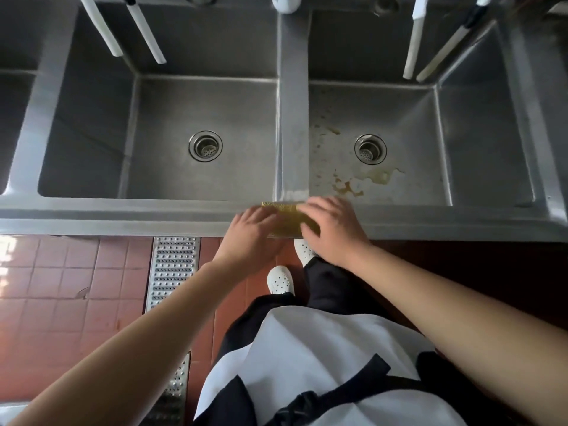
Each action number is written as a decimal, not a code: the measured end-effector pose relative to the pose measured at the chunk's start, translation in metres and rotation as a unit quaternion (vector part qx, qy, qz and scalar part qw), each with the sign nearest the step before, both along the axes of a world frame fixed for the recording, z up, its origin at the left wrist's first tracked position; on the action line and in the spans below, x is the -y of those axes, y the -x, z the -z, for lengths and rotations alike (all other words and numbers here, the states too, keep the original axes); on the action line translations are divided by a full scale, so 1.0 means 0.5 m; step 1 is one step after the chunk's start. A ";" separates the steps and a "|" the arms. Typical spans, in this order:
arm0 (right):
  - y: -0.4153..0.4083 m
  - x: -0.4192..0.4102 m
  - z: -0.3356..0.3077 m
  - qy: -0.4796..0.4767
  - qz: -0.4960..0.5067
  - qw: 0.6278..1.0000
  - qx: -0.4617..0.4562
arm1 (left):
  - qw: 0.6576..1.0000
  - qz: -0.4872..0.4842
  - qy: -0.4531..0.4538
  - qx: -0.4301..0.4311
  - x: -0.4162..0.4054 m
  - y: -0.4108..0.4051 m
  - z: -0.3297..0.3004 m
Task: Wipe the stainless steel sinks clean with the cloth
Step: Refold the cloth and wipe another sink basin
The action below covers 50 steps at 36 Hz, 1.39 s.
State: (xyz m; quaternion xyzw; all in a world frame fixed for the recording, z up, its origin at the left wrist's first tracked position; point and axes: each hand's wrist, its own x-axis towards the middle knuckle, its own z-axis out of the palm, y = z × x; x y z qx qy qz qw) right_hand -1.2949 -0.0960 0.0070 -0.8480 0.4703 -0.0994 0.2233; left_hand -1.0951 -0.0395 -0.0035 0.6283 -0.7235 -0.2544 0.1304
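Observation:
A yellow-gold cloth [285,218] lies folded on the front rim of the steel sink unit [123,215], where the divider between two basins meets the rim. My left hand [250,230] rests on the cloth's left end and my right hand [330,224] on its right end, fingers curled over it. The left basin [172,124] looks fairly clean around its drain [205,146]. The right basin [408,133] has brown stains and a yellowish puddle [378,176] near its drain [370,148].
White faucet pipes hang over the left basin [144,29] and the right basin [413,38]. Part of a third basin [15,103] shows at far left. Below lie red floor tiles [61,272], a metal floor drain grate [172,269], my white shoes and apron.

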 end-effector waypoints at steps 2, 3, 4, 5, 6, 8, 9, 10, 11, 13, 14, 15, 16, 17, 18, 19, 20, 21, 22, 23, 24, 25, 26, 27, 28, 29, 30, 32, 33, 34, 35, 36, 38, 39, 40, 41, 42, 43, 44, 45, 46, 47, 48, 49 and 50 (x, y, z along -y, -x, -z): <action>0.012 -0.024 0.011 -0.056 -0.061 0.993 -0.089 | 0.998 0.037 -0.037 0.042 -0.012 -0.010 0.007; 0.018 -0.032 0.019 -0.088 -0.067 0.986 -0.122 | 0.997 0.041 -0.038 0.052 -0.013 -0.015 0.011; 0.024 -0.036 0.027 -0.104 -0.063 0.983 -0.134 | 0.997 0.041 -0.031 0.055 -0.010 -0.018 0.011; 0.026 -0.038 0.032 -0.104 -0.057 0.984 -0.131 | 0.997 0.038 -0.025 0.057 -0.005 -0.020 0.009; 0.026 -0.035 0.034 -0.093 -0.052 0.987 -0.122 | 0.997 0.036 -0.023 0.060 0.004 -0.020 0.006; 0.015 -0.023 0.031 -0.064 -0.047 0.990 -0.115 | 0.997 0.033 -0.038 0.055 0.023 -0.018 -0.005; 0.009 -0.015 0.029 -0.054 -0.049 0.990 -0.118 | 0.997 0.027 -0.051 0.043 0.033 -0.016 -0.012; 0.004 -0.007 0.025 -0.047 -0.052 0.990 -0.124 | 0.997 0.022 -0.064 0.035 0.042 -0.015 -0.019; 0.001 0.002 0.021 -0.045 -0.053 0.989 -0.133 | 0.997 0.020 -0.072 0.034 0.053 -0.015 -0.026; 0.003 0.019 0.013 -0.069 -0.040 0.988 -0.130 | 0.996 0.022 -0.075 0.030 0.074 -0.012 -0.046; 0.007 0.028 0.006 -0.101 -0.019 0.988 -0.113 | 0.997 0.021 -0.072 0.022 0.086 -0.009 -0.058; 0.013 0.037 -0.002 -0.143 0.012 0.986 -0.087 | 0.997 0.019 -0.070 0.011 0.098 -0.004 -0.072; 0.019 0.048 -0.011 -0.186 0.045 0.980 -0.056 | 0.997 0.012 -0.071 -0.008 0.111 0.000 -0.085; 0.028 0.059 -0.020 -0.224 0.073 0.972 -0.023 | 0.996 0.002 -0.077 -0.033 0.125 0.004 -0.100; 0.039 0.071 -0.029 -0.249 0.089 0.964 0.009 | 0.994 -0.007 -0.086 -0.062 0.141 0.010 -0.115; 0.051 0.082 -0.040 -0.267 0.098 0.958 0.037 | 0.991 -0.009 -0.094 -0.090 0.157 0.015 -0.129; 0.065 0.094 -0.052 -0.278 0.101 0.953 0.059 | 0.988 -0.004 -0.101 -0.117 0.176 0.020 -0.144; 0.079 0.105 -0.064 -0.284 0.102 0.951 0.074 | 0.984 0.005 -0.111 -0.137 0.195 0.028 -0.159; 0.094 0.116 -0.075 -0.285 0.100 0.949 0.083 | 0.980 0.016 -0.124 -0.152 0.214 0.038 -0.174; 0.108 0.127 -0.086 -0.286 0.101 0.948 0.093 | 0.977 0.024 -0.136 -0.159 0.235 0.048 -0.188; 0.122 0.139 -0.098 -0.291 0.103 0.945 0.107 | 0.976 0.032 -0.142 -0.162 0.257 0.060 -0.201; 0.135 0.152 -0.111 -0.304 0.104 0.939 0.126 | 0.976 0.041 -0.143 -0.161 0.279 0.073 -0.215; 0.147 0.165 -0.126 -0.324 0.103 0.929 0.149 | 0.975 0.052 -0.145 -0.160 0.300 0.086 -0.228; 0.160 0.179 -0.142 -0.350 0.096 0.916 0.171 | 0.972 0.067 -0.150 -0.165 0.321 0.098 -0.241; 0.173 0.195 -0.157 -0.379 0.082 0.902 0.190 | 0.968 0.084 -0.159 -0.175 0.343 0.110 -0.254; 0.184 0.212 -0.172 -0.405 0.064 0.888 0.208 | 0.961 0.102 -0.172 -0.189 0.364 0.122 -0.268; 0.195 0.230 -0.186 -0.424 0.048 0.876 0.226 | 0.953 0.120 -0.187 -0.207 0.385 0.134 -0.283; 0.212 0.269 -0.210 -0.442 0.029 0.857 0.262 | 0.929 0.157 -0.228 -0.245 0.427 0.158 -0.308; 0.218 0.290 -0.218 -0.451 0.023 0.848 0.278 | 0.918 0.174 -0.246 -0.258 0.448 0.168 -0.316; 0.222 0.312 -0.222 -0.460 0.017 0.839 0.290 | 0.909 0.183 -0.261 -0.267 0.470 0.177 -0.319; 0.225 0.333 -0.220 -0.466 0.013 0.833 0.298 | 0.904 0.180 -0.272 -0.275 0.491 0.184 -0.316; 0.228 0.356 -0.212 -0.469 0.019 0.829 0.303 | 0.905 0.163 -0.278 -0.279 0.513 0.190 -0.309; 0.232 0.398 -0.181 -0.472 0.058 0.822 0.315 | 0.918 0.100 -0.270 -0.272 0.553 0.197 -0.281; 0.235 0.417 -0.158 -0.475 0.078 0.816 0.320 | 0.928 0.058 -0.255 -0.264 0.571 0.198 -0.262; 0.238 0.436 -0.132 -0.478 0.095 0.813 0.319 | 0.937 0.014 -0.235 -0.257 0.587 0.200 -0.239; 0.241 0.452 -0.104 -0.481 0.110 0.813 0.309 | 0.944 -0.033 -0.210 -0.253 0.600 0.202 -0.212; 0.245 0.468 -0.073 -0.486 0.128 0.813 0.295 | 0.949 -0.081 -0.182 -0.244 0.612 0.202 -0.183; 0.250 0.482 -0.039 -0.488 0.152 0.812 0.281 | 0.954 -0.127 -0.154 -0.222 0.623 0.201 -0.154; 0.258 0.496 -0.001 -0.489 0.183 0.809 0.270 | 0.961 -0.163 -0.131 -0.183 0.634 0.196 -0.124; 0.266 0.508 0.037 -0.492 0.223 0.798 0.266 | 0.968 -0.184 -0.116 -0.125 0.645 0.189 -0.093; 0.274 0.521 0.076 -0.498 0.272 0.778 0.269 | 0.974 -0.190 -0.111 -0.063 0.655 0.178 -0.062; 0.283 0.537 0.112 -0.502 0.321 0.755 0.273 | 0.975 -0.190 -0.111 -0.011 0.663 0.166 -0.034; 0.290 0.559 0.148 -0.493 0.368 0.740 0.272 | 0.975 -0.193 -0.109 0.025 0.671 0.155 -0.008; 0.297 0.585 0.184 -0.465 0.409 0.741 0.259 | 0.974 -0.197 -0.100 0.053 0.678 0.145 0.015; 0.303 0.619 0.220 -0.424 0.440 0.756 0.237 | 0.974 -0.198 -0.080 0.076 0.686 0.137 0.036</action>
